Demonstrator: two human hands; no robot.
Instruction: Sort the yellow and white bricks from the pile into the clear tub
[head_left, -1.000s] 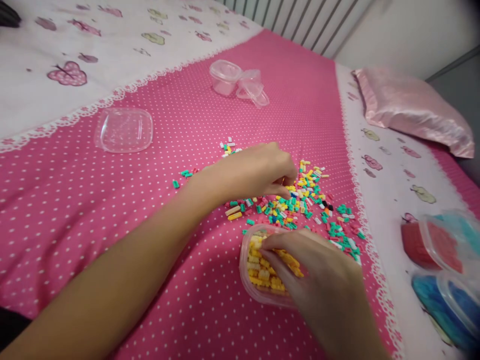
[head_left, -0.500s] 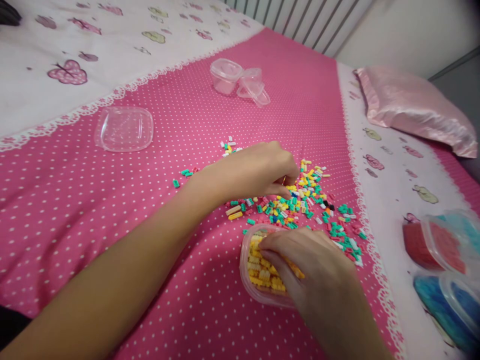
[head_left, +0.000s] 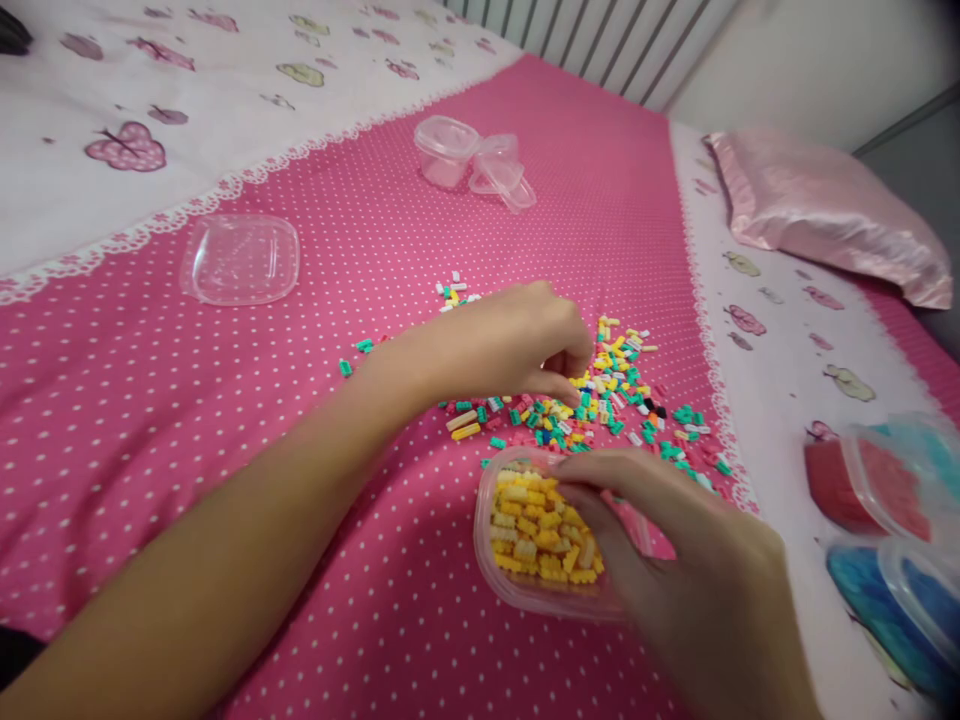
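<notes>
My left hand (head_left: 544, 345) is over the pile of small toy building bricks (head_left: 619, 375), fingers curled and thumb bent in close to them. Whatever its fingertips may hold is hidden. My right hand (head_left: 697, 560) hovers over the right side of a clear plastic tub (head_left: 487, 570), its thumb and index tips close together near the far rim. I cannot make out anything between them. Yellow and cream bricks (head_left: 544, 525) cover the tub's bottom. The loose bricks are green, yellow, white, red and a few black, spread around both hands.
Left of the pile lies a clear lid (head_left: 244, 260). Farther back are a clear tub (head_left: 444, 155) and other clear plastic pieces (head_left: 501, 172). At right stand tubs with red contents (head_left: 836, 485) and blue contents (head_left: 862, 590), below a pink pillow (head_left: 832, 205). Everything rests on a dotted bedspread (head_left: 360, 620).
My right hand has drawn back to the right from inside the tub, showing more of the yellow bricks. My left hand has stayed over the pile, with its fingers slightly shifted.
</notes>
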